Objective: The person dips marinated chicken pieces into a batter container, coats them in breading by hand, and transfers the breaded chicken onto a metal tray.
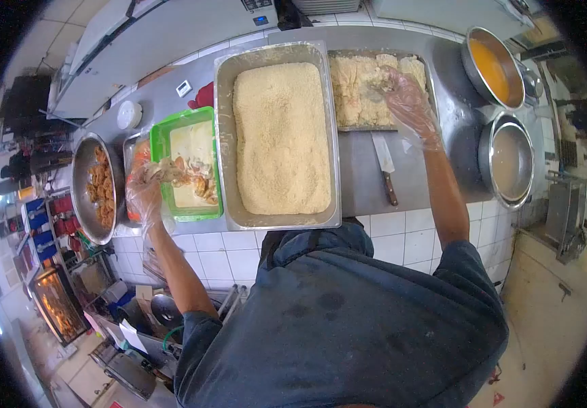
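Note:
My left hand [145,194], in a clear plastic glove, is at the left rim of a green tub [219,190]. Its fingers, smeared with batter, point over the tub and look apart. Inside the tub are pale liquid batter [191,146] and some brownish coated pieces [201,183]. My right hand [405,102], also gloved, reaches over a metal tray of pale breaded pieces [358,88]. Its crumb-covered fingers curl down among them; what they hold is unclear. Between my hands stands a deep metal pan [334,170] of breadcrumbs [283,136].
A knife [384,166] lies below the breaded tray. At right are bowls of orange liquid [490,68] and greyish liquid [511,153]. A bowl of browned pieces [99,190] and an orange-filled tray [140,153] stand left. A white round container [129,115] sits behind.

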A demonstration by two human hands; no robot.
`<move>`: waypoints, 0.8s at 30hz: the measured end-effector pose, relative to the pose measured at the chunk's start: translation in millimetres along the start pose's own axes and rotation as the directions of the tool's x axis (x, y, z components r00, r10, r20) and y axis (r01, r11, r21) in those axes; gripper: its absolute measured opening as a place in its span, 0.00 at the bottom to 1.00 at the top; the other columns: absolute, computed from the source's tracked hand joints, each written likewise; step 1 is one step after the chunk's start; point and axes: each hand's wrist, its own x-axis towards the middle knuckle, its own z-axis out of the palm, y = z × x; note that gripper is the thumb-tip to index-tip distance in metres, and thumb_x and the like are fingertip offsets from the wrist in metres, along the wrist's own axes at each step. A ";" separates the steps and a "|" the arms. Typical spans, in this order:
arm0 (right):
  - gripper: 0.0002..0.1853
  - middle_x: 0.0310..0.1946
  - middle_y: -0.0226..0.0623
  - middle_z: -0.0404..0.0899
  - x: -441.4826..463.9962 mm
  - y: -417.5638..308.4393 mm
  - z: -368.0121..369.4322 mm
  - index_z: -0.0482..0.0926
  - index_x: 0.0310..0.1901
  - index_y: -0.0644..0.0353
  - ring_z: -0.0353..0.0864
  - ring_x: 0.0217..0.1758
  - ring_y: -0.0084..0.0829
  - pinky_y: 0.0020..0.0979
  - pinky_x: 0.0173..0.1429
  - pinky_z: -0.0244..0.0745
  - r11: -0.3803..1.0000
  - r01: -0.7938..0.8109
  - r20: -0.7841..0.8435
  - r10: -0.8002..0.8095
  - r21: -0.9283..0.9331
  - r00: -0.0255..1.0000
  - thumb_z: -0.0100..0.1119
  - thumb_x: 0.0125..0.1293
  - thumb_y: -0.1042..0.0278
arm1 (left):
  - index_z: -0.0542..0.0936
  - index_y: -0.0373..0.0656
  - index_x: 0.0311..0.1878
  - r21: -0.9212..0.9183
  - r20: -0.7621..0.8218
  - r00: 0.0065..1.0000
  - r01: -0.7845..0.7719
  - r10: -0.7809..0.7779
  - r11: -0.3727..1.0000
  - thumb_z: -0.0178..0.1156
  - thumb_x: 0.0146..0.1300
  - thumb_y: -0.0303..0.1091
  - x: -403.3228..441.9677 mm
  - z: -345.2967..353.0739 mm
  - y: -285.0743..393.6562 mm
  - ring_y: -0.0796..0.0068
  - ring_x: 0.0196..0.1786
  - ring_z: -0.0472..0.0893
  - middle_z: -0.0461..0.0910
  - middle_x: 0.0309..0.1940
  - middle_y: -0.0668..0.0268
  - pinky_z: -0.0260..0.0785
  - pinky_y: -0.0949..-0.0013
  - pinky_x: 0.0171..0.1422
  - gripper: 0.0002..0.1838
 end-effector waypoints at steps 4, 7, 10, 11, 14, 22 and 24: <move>0.27 0.43 0.52 0.84 35.8 46.4 0.1 0.78 0.59 0.64 0.83 0.48 0.44 0.43 0.55 0.79 0.998 -0.057 0.276 0.043 0.041 0.960 0.67 0.67 0.51 | 0.87 0.37 0.46 0.064 0.007 1.000 -0.017 0.017 0.998 0.66 0.52 0.20 -5.2 5.6 1.1 0.71 0.39 0.86 0.89 0.38 0.59 0.76 0.69 0.47 0.16; 0.31 0.54 0.52 0.81 73.3 83.1 21.0 0.77 0.62 0.65 0.79 0.58 0.50 0.42 0.64 0.73 0.989 -0.114 0.470 0.057 0.094 0.881 0.66 0.65 0.49 | 0.87 0.38 0.49 0.212 0.032 0.998 0.041 -0.049 0.976 0.69 0.54 0.22 -6.8 1.8 24.7 0.74 0.41 0.86 0.89 0.41 0.60 0.75 0.70 0.49 0.16; 0.35 0.61 0.50 0.78 113.6 150.3 75.8 0.76 0.63 0.65 0.75 0.65 0.50 0.42 0.71 0.68 0.981 -0.114 0.565 0.007 0.155 0.825 0.63 0.64 0.44 | 0.87 0.37 0.47 0.154 0.027 0.999 0.020 -0.024 0.988 0.68 0.54 0.23 -4.2 4.2 18.8 0.73 0.40 0.86 0.89 0.39 0.59 0.75 0.70 0.48 0.15; 0.37 0.62 0.49 0.77 125.2 176.6 101.5 0.75 0.64 0.65 0.74 0.66 0.49 0.42 0.72 0.67 0.994 -0.058 0.559 -0.004 0.094 0.829 0.62 0.64 0.41 | 0.87 0.37 0.46 0.133 0.027 0.999 0.027 -0.031 0.991 0.66 0.53 0.23 -5.2 5.2 28.4 0.72 0.39 0.86 0.89 0.38 0.58 0.76 0.69 0.47 0.15; 0.40 0.66 0.47 0.75 155.5 195.6 130.1 0.75 0.65 0.65 0.72 0.70 0.46 0.43 0.76 0.64 0.934 0.146 0.564 0.068 -0.327 0.823 0.58 0.64 0.36 | 0.87 0.35 0.46 0.053 0.042 0.999 0.015 -0.018 0.998 0.66 0.53 0.22 -4.3 9.5 50.6 0.71 0.39 0.87 0.89 0.37 0.57 0.76 0.69 0.46 0.15; 0.34 0.64 0.49 0.77 123.8 167.4 77.0 0.72 0.69 0.58 0.77 0.66 0.42 0.40 0.69 0.71 0.988 0.098 0.348 -0.051 -0.119 0.936 0.58 0.70 0.41 | 0.87 0.37 0.45 -0.001 0.161 0.981 -0.108 0.107 0.994 0.68 0.55 0.25 -3.4 19.6 80.2 0.69 0.40 0.87 0.89 0.38 0.59 0.77 0.67 0.47 0.12; 0.33 0.62 0.47 0.79 98.3 129.2 47.1 0.72 0.69 0.55 0.79 0.64 0.42 0.41 0.67 0.73 1.000 0.016 0.313 -0.009 -0.020 0.950 0.59 0.70 0.43 | 0.88 0.41 0.44 0.036 0.251 0.963 -0.112 0.099 0.993 0.70 0.56 0.28 -6.0 23.1 100.5 0.70 0.40 0.87 0.89 0.38 0.60 0.78 0.66 0.47 0.12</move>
